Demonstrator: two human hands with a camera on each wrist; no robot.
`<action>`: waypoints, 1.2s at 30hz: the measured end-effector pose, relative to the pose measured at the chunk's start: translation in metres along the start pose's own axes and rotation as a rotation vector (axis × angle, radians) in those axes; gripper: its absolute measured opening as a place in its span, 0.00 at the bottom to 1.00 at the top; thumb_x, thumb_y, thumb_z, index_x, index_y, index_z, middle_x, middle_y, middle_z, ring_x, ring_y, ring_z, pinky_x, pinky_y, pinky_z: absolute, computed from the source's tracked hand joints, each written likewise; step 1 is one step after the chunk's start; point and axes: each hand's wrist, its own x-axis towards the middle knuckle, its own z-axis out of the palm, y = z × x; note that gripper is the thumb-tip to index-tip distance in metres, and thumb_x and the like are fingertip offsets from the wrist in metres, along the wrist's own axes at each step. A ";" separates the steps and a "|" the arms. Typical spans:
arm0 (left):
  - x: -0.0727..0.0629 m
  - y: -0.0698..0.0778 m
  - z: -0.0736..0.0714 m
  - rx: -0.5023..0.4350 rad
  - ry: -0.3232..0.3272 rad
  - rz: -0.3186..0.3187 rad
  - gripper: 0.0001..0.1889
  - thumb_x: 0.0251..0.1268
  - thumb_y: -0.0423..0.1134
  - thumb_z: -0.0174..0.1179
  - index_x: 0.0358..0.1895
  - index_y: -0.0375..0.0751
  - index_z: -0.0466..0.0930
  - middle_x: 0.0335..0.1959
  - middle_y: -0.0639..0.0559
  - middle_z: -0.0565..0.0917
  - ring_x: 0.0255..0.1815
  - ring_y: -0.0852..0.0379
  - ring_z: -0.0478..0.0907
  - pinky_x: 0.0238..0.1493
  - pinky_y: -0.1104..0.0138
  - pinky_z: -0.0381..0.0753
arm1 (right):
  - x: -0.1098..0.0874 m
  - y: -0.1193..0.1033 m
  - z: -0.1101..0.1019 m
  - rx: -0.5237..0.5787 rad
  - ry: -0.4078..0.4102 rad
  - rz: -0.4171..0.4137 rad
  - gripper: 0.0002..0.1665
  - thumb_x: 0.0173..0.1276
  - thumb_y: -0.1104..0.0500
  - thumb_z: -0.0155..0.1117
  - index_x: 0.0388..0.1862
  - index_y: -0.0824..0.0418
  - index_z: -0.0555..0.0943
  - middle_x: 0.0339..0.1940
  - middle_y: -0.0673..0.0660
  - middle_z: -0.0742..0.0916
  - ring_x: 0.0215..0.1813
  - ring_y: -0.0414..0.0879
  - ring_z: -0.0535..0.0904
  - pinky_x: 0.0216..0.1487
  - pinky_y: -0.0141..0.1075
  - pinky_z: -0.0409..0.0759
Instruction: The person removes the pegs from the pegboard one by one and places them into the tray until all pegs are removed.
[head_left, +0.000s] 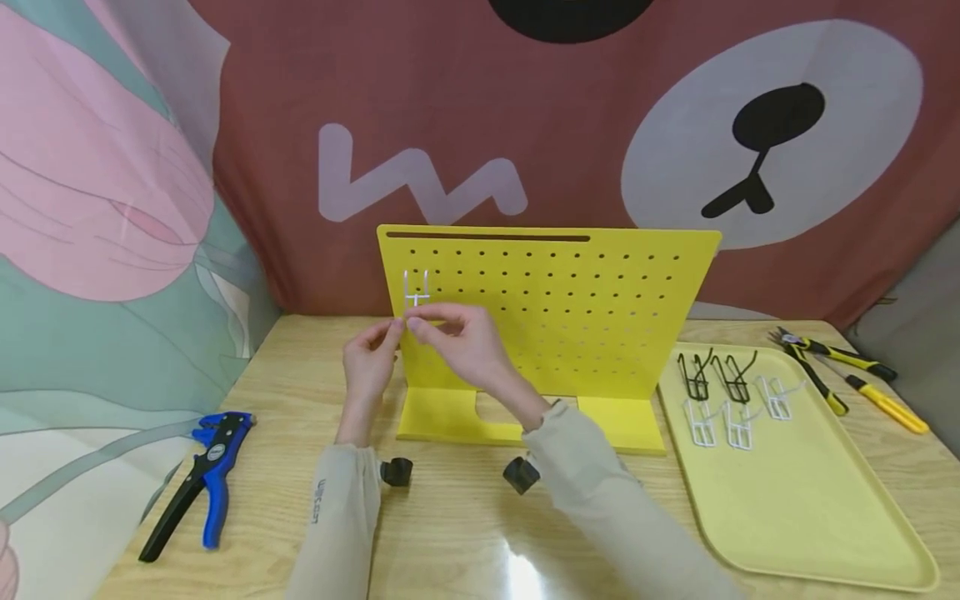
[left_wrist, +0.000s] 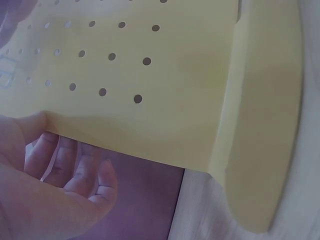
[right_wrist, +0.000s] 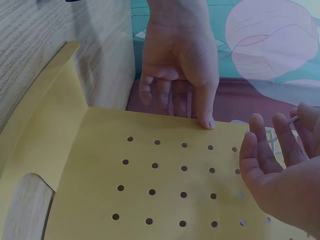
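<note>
A yellow pegboard (head_left: 540,342) with rows of round holes stands upright on its folded base. Pinching the board's left edge, my left hand (head_left: 366,371) has its thumb on the front face and its fingers behind, as the left wrist view (left_wrist: 65,185) also shows. A white wire pegboard hook (head_left: 417,296) is against the board's upper left corner area. My right hand (head_left: 474,343) is in front of it and pinches its white prong (right_wrist: 294,119) between thumb and fingers. The lower part of the hook is hidden behind this hand.
Right of the board lies a yellow tray (head_left: 810,508) with several black wire hooks (head_left: 696,377) and white wire hooks (head_left: 738,427). Beyond it are pliers (head_left: 847,358) and a yellow utility knife (head_left: 888,404). A blue-and-black wire stripper (head_left: 213,467) lies at left.
</note>
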 end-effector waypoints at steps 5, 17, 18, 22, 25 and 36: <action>0.000 0.000 0.001 -0.009 0.005 0.000 0.20 0.66 0.48 0.61 0.49 0.34 0.83 0.39 0.49 0.83 0.42 0.48 0.77 0.45 0.58 0.78 | -0.003 -0.005 -0.007 0.006 -0.021 -0.023 0.14 0.69 0.56 0.63 0.49 0.61 0.85 0.48 0.53 0.87 0.41 0.53 0.85 0.43 0.38 0.81; 0.000 -0.002 0.000 0.011 0.008 -0.003 0.20 0.66 0.49 0.61 0.50 0.36 0.83 0.45 0.45 0.83 0.38 0.58 0.77 0.48 0.55 0.77 | -0.026 0.006 -0.027 -0.042 -0.121 0.020 0.14 0.69 0.59 0.63 0.50 0.63 0.84 0.47 0.58 0.87 0.36 0.45 0.85 0.39 0.35 0.80; 0.000 -0.002 0.000 0.013 0.007 -0.005 0.20 0.66 0.50 0.61 0.50 0.36 0.83 0.45 0.44 0.83 0.39 0.58 0.77 0.49 0.54 0.77 | -0.029 0.009 -0.030 -0.043 -0.141 0.031 0.14 0.69 0.60 0.63 0.50 0.63 0.84 0.48 0.59 0.86 0.37 0.45 0.85 0.39 0.35 0.80; -0.001 -0.001 0.002 0.021 0.001 -0.009 0.20 0.66 0.50 0.61 0.51 0.36 0.82 0.47 0.43 0.83 0.40 0.57 0.78 0.49 0.55 0.78 | -0.044 0.019 -0.044 -0.035 -0.198 0.096 0.14 0.69 0.61 0.62 0.50 0.65 0.83 0.49 0.60 0.86 0.39 0.46 0.85 0.44 0.37 0.82; -0.001 -0.001 0.002 0.021 0.000 -0.012 0.21 0.66 0.50 0.60 0.52 0.36 0.82 0.48 0.43 0.82 0.41 0.56 0.77 0.49 0.56 0.77 | -0.055 0.020 -0.055 -0.038 -0.221 0.141 0.13 0.69 0.60 0.62 0.50 0.64 0.84 0.49 0.60 0.86 0.41 0.50 0.84 0.46 0.39 0.81; 0.000 -0.001 0.002 0.024 0.003 -0.009 0.22 0.66 0.51 0.60 0.52 0.37 0.82 0.49 0.44 0.82 0.42 0.56 0.77 0.48 0.57 0.76 | -0.086 0.029 -0.098 -0.121 -0.158 0.149 0.14 0.69 0.60 0.62 0.49 0.67 0.83 0.46 0.60 0.87 0.41 0.53 0.83 0.48 0.40 0.81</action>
